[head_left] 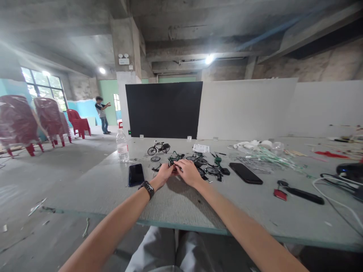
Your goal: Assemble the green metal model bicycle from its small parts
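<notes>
My left hand [164, 174] and my right hand [187, 170] meet over the table, fingers closed together around a small dark wheel [171, 161] with a green part near it. It looks like a piece of a model bicycle; my fingers cover most of it. Just beyond stands a finished-looking black model bicycle [159, 148], upright, with a loose wheel [155, 159] lying in front of it. To the right of my hands is a cluster of black and green model bicycle parts [212, 170], several wheels among them.
A water bottle [123, 147] and a phone [136, 175] are on the left. A second phone [245, 173] lies right, before clear plastic scraps [263, 158]. Further right are a black-handled tool [304, 194] and white cable [334, 200]. A person [102, 113] stands far off, near red chairs [78, 122].
</notes>
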{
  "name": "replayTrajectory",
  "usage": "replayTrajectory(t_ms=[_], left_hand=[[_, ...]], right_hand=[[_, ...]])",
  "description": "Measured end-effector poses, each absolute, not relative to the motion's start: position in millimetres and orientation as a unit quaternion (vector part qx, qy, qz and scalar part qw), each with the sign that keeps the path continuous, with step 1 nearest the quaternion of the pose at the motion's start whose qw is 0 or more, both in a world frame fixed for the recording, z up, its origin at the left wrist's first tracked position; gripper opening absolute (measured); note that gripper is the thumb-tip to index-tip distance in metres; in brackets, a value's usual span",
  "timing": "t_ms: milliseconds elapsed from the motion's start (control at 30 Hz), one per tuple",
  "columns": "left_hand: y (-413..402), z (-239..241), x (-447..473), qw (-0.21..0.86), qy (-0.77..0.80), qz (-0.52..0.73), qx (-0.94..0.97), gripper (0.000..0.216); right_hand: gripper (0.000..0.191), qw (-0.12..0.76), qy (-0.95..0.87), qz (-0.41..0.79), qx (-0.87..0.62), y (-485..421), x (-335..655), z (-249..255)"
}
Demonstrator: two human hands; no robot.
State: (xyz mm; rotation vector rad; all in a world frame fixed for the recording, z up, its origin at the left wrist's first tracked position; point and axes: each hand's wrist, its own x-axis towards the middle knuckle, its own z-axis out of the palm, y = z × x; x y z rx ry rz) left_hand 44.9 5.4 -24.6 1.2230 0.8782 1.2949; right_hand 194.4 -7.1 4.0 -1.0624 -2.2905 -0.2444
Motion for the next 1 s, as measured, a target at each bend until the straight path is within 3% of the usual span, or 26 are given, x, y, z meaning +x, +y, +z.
replayTrajectory(t_ms=[833, 1000], left_hand=[[7.6, -25.2, 42.8, 0.501, 0.371, 0.545, 0.561, 0.011], [8.3, -26.3, 42.2, 0.492, 0.360, 0.548, 0.573, 0.013]], right_hand=[[0.020, 0.396, -0.826, -0.042, -0.398, 2.5, 198.5, 6.1], [0.014, 0.440, -0.806, 0.016, -0.396, 5.6, 200.2, 3.5]])
